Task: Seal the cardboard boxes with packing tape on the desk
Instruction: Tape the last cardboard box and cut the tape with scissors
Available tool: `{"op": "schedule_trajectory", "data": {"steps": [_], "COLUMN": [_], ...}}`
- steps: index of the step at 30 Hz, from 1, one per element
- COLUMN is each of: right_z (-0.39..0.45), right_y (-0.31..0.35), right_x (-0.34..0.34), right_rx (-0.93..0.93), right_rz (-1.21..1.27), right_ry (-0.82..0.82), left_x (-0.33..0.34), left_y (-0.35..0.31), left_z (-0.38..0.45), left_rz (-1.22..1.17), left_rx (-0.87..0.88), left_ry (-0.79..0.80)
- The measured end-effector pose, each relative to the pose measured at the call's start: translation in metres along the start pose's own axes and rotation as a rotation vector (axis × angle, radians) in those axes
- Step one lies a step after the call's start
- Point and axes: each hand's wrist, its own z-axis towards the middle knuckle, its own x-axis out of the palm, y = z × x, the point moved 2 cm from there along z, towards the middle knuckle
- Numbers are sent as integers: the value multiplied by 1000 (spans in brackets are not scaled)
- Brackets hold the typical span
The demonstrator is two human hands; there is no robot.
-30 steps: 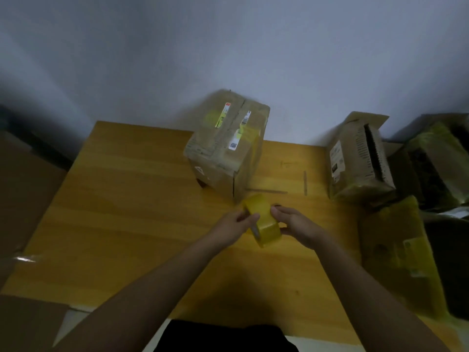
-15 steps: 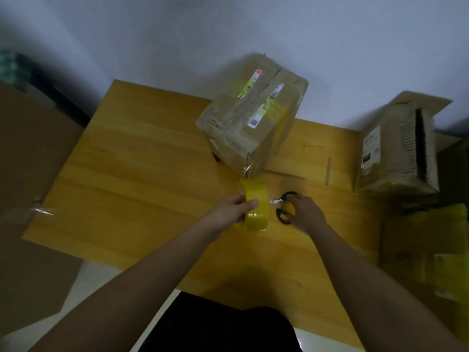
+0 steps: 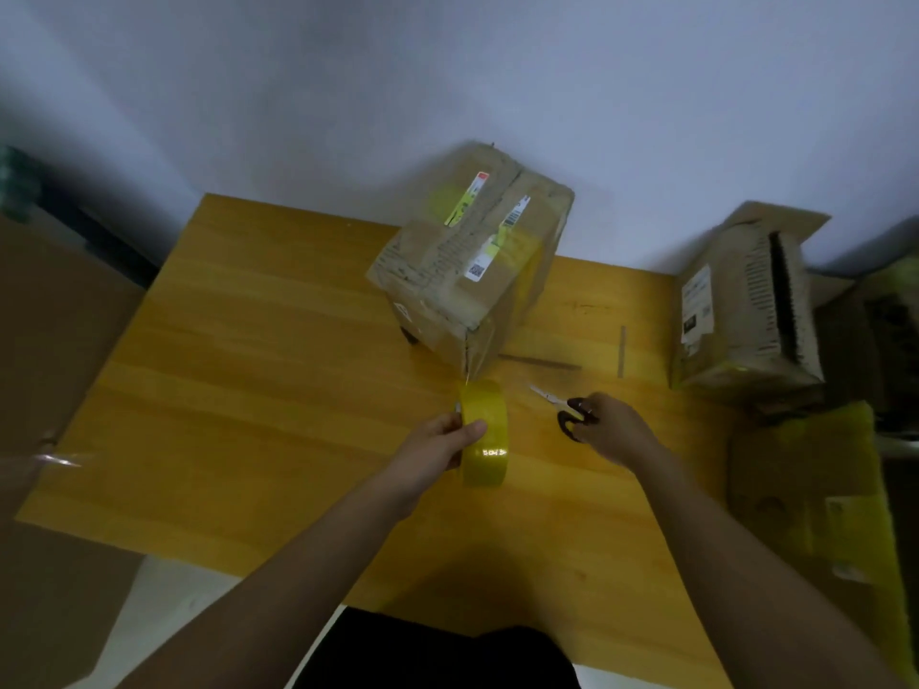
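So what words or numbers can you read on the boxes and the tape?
None can be read for sure.
Tape roll: a small bright mark on its band, too blurred to read.
Box on the desk: stickers with a barcode and a square code, print too small.
Box at the right: a white label, print too blurred.
Scissors: no writing shows.

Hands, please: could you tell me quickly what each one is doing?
Left hand: holds the tape roll.
Right hand: holds the scissors.
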Motion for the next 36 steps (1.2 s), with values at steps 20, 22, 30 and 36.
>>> {"op": "schedule_trajectory", "data": {"steps": [20, 22, 30, 36], "right_z": [-29, -24, -12, -6], "right_y": [70, 77, 90, 93], "right_x": [-111, -110, -110, -111], "right_rx": [-199, -216, -256, -267], "right_rz": [-334, -350, -316, -293], "right_ry": [287, 322, 390, 411], "left_x": [26, 23, 14, 11], "left_y": [6, 8, 14, 15], "left_z": [15, 15, 20, 19], "left_rz": [-9, -9, -6, 12], "left_rx": [24, 27, -4, -5], "left_ry": [-8, -6, -3, -9]}}
